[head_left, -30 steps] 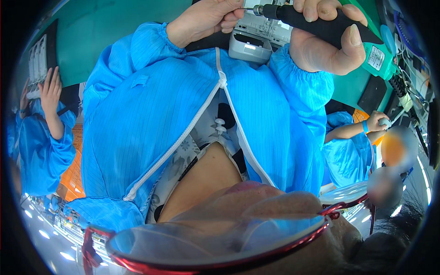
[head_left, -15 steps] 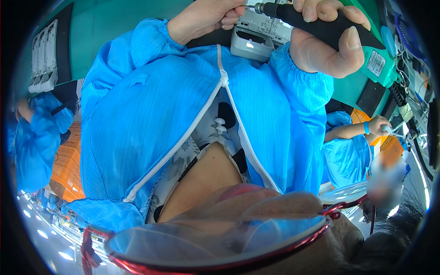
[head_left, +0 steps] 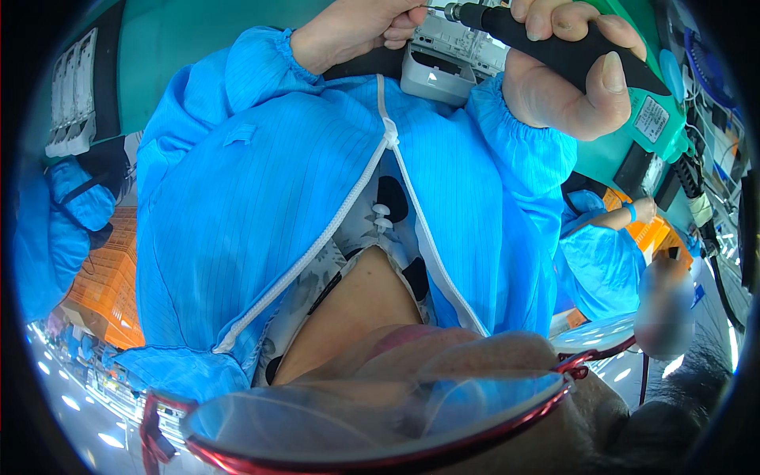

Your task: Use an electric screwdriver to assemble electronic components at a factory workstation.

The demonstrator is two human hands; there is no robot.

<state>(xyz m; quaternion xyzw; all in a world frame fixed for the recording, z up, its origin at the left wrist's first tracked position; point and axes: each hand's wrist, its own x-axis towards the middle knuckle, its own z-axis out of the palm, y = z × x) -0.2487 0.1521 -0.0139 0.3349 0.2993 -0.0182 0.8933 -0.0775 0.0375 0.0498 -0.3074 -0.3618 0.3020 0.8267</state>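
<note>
My right hand (head_left: 570,75) is wrapped round the black grip of an electric screwdriver (head_left: 514,30), whose green rear body carries a label. The tool lies slanted, its bit end pointing left toward my left hand. With fingers curled and pinched together, my left hand (head_left: 364,30) is at the tip of the bit; whatever lies between those fingertips is too small to make out. Just below the bit is a pale grey plastic housing (head_left: 435,81), open at the top, beside a lighter part with moulded detail (head_left: 467,38). The upper edge of the picture cuts off both hands.
Several white slotted plastic parts (head_left: 73,99) lie on a dark mat at the far left of the green bench (head_left: 166,63). Cables (head_left: 697,186) hang at the right. Co-workers in blue sit either side, near orange crates (head_left: 111,277).
My hands and the screwdriver keep nearly the same pose. At the right, a co-worker's hand has shifted slightly left and up; at the left, another co-worker's hand has gone out of sight.
</note>
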